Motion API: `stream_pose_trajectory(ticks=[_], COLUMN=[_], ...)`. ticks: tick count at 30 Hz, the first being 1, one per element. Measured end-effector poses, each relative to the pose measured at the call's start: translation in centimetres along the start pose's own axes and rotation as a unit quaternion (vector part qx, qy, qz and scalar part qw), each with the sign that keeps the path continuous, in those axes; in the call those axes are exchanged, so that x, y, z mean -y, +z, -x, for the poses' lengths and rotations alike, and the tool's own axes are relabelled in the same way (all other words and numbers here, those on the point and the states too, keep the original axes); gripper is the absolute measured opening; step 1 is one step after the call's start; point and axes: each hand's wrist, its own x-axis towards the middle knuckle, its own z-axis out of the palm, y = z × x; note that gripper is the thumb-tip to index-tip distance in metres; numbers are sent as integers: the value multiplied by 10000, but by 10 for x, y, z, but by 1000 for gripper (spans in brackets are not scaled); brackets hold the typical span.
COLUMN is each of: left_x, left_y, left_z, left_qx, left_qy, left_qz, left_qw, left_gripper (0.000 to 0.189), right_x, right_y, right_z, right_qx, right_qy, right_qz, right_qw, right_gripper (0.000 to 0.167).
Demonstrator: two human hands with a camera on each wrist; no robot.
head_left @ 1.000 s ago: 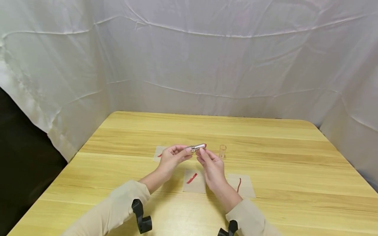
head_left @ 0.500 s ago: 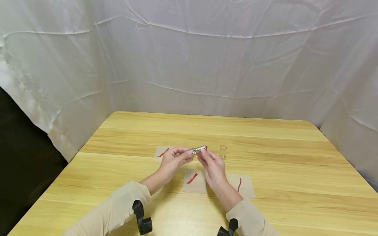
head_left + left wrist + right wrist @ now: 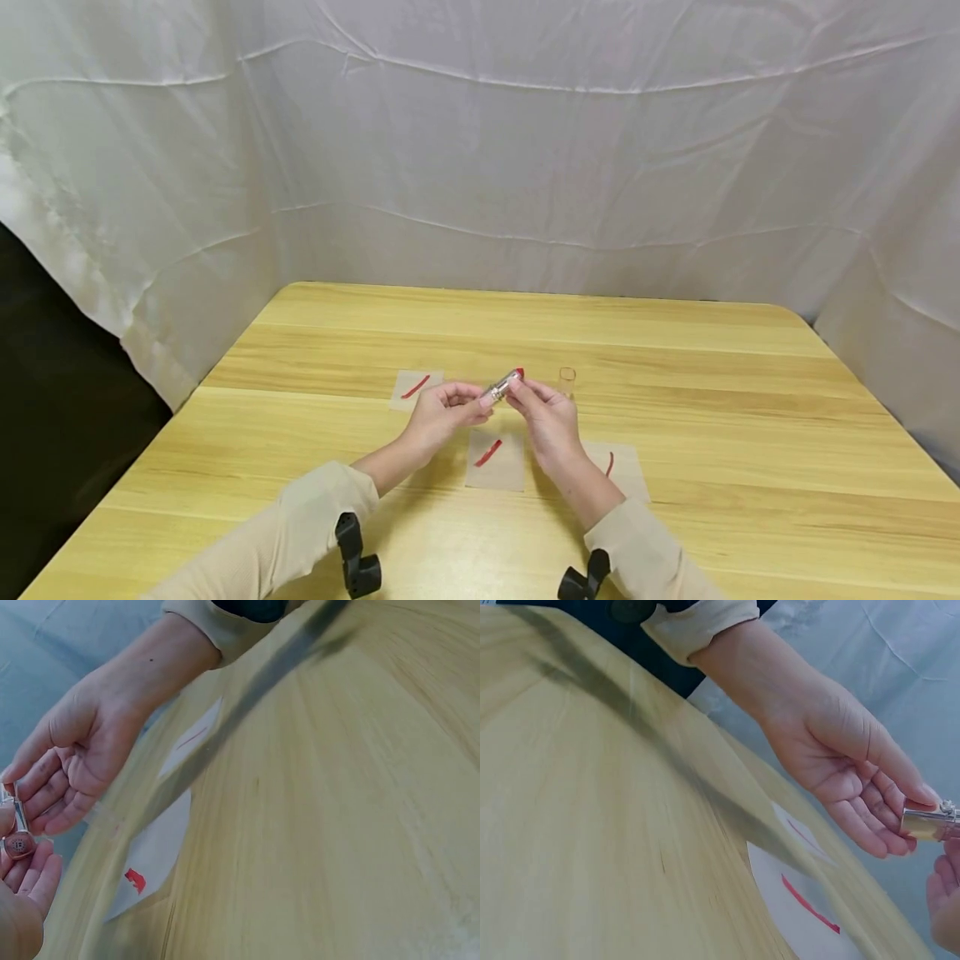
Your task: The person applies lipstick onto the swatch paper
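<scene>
A silver lipstick [image 3: 501, 387] is held in the air between both hands, slanting up to the right with its red tip at the upper end. My left hand [image 3: 442, 421] pinches the lower end between thumb and fingers; in the right wrist view this shiny base [image 3: 924, 823] sits at the left fingertips. My right hand [image 3: 552, 425] pinches the tube close below the red tip. The round end of the lipstick [image 3: 19, 846] faces the camera in the left wrist view. Behind the right hand stands a clear cap [image 3: 567, 377], partly hidden.
Three pale paper squares lie on the wooden table [image 3: 750, 400], each with a red stroke: a far left paper [image 3: 397, 402], a middle paper [image 3: 495, 477] below the hands and a right paper [image 3: 630, 479] partly behind the right wrist. White cloth [image 3: 525, 167] hangs behind.
The lipstick has tilted more steeply, its red tip staying up while the left hand's end dropped. My right hand has shifted slightly right, and the far left paper's red stroke now shows whole.
</scene>
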Motion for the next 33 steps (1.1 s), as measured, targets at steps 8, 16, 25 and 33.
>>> stream_pose_trajectory(ticks=[8, 16, 25, 33], left_x=[2, 3, 3, 5], left_y=[0, 0, 0, 0], left_z=[2, 6, 10, 10], left_qx=[71, 72, 172, 489], left_qy=[-14, -27, 195, 441], left_qz=[-281, -599, -878, -912], left_qw=[9996, 9982, 9958, 9937], left_gripper=[24, 28, 28, 28], right_x=[1, 1, 3, 4], right_y=[-2, -3, -4, -8], right_z=[-2, -2, -2, -1], right_qx=[-80, -86, -2, 55], right_qy=[10, -7, -101, -234], right_qz=[441, 849, 1149, 1458], right_qw=[9990, 9964, 9933, 9890], right_gripper=[20, 7, 22, 15])
